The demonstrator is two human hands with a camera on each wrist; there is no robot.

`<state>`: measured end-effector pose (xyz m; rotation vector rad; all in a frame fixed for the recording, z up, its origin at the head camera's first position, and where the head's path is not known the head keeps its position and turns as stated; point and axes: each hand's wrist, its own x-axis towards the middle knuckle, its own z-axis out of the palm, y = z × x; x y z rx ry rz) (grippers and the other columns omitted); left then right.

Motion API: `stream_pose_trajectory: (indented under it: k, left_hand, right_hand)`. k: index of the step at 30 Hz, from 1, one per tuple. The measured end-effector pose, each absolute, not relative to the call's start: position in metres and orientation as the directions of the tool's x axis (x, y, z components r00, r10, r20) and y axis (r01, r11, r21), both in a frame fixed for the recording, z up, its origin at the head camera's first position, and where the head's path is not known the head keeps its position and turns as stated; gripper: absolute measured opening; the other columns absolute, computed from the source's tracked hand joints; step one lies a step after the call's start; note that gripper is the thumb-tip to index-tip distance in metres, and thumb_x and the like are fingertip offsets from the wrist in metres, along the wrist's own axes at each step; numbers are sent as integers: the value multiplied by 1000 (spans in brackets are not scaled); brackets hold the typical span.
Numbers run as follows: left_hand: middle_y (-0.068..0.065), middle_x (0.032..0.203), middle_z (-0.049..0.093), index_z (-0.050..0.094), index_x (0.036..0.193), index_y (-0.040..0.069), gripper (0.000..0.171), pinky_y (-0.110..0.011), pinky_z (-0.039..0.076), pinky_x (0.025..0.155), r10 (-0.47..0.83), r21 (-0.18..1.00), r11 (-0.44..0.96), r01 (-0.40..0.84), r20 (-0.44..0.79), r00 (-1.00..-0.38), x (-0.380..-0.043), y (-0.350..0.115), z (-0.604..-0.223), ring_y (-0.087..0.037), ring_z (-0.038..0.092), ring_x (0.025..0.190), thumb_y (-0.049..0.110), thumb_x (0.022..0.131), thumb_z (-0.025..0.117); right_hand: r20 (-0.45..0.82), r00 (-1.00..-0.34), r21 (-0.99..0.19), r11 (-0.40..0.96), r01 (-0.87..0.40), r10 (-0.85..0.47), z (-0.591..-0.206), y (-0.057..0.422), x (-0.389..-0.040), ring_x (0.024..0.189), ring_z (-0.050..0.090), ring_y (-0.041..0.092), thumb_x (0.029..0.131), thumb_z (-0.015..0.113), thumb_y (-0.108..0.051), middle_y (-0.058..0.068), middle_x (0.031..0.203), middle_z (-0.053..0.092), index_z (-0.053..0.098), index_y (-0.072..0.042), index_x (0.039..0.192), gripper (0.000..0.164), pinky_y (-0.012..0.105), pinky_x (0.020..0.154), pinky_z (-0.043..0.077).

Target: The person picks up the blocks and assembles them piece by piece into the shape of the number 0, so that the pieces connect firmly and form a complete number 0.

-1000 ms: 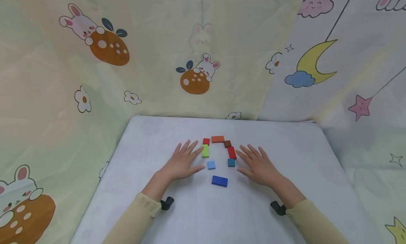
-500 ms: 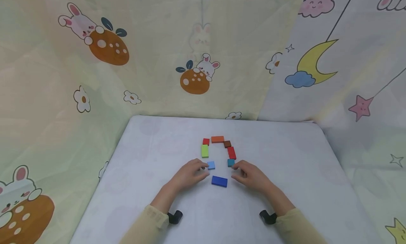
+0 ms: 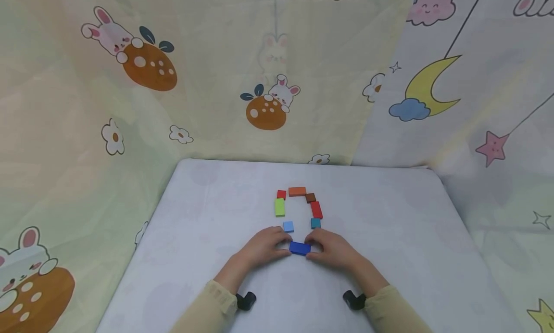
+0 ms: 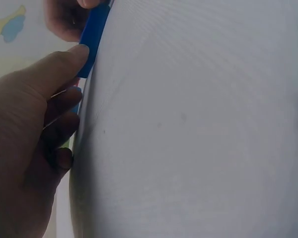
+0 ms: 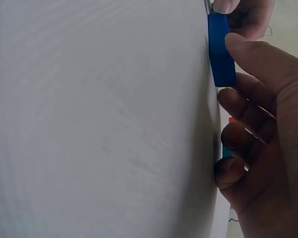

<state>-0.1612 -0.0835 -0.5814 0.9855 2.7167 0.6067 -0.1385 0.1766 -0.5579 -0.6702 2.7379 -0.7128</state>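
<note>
A dark blue rectangular block (image 3: 300, 248) lies on the white table, nearest the person among the blocks. My left hand (image 3: 267, 246) pinches its left end, thumb at the near edge and curled fingers at the far side. At the other end my right hand (image 3: 332, 248) does the same. In the left wrist view the thumb (image 4: 78, 54) overlaps the blue block (image 4: 94, 39). The right wrist view has the thumb (image 5: 238, 44) against the blue block (image 5: 219, 44). Just beyond the hands lie a light blue block (image 3: 288, 226) and a teal block (image 3: 316, 223).
Farther back, a lime green block (image 3: 280, 208), a small red block (image 3: 281, 194), an orange block (image 3: 297, 191), a brown block (image 3: 310, 198) and a longer red block (image 3: 317, 210) form an arch. A patterned cloth hangs behind the table (image 3: 372, 193).
Both hands, first spread beside the blocks, have come inward and toward the person, fingers curling, to the ends of the dark blue block. The blocks remain in place.
</note>
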Motion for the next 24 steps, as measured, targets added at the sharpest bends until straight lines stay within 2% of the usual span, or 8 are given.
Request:
stream_pose_trajectory:
  k: [9, 19, 24]
  left_hand:
    - [17, 111, 63, 65, 120, 32, 37, -27, 50, 97, 647, 433, 700, 567, -50, -761, -158, -81, -578, -2, 56, 104, 55, 91, 64]
    - [19, 111, 64, 65, 118, 33, 36, -28, 49, 98, 670, 446, 675, 588, -38, -741, -152, -83, -578, -1, 56, 106, 54, 90, 66]
    - [20, 110, 64, 65, 118, 34, 35, -28, 49, 98, 668, 465, 670, 578, -39, -743, -151, -83, -581, -1, 56, 105, 54, 89, 66]
  right_hand:
    - [-104, -854, -487, 775, -403, -509, -555, 175, -137, 96, 56, 3, 84, 76, -40, -16, 104, 63, 65, -27, 112, 32, 33, 90, 54]
    - [-101, -830, -470, 761, -446, -549, -555, 176, -134, 92, 55, -2, 86, 74, -43, -21, 99, 61, 66, -30, 109, 28, 26, 85, 55]
    - [-132, -833, -503, 761, -410, -537, -553, 177, -134, 93, 55, -1, 86, 74, -44, -21, 100, 61, 65, -31, 110, 29, 28, 85, 54]
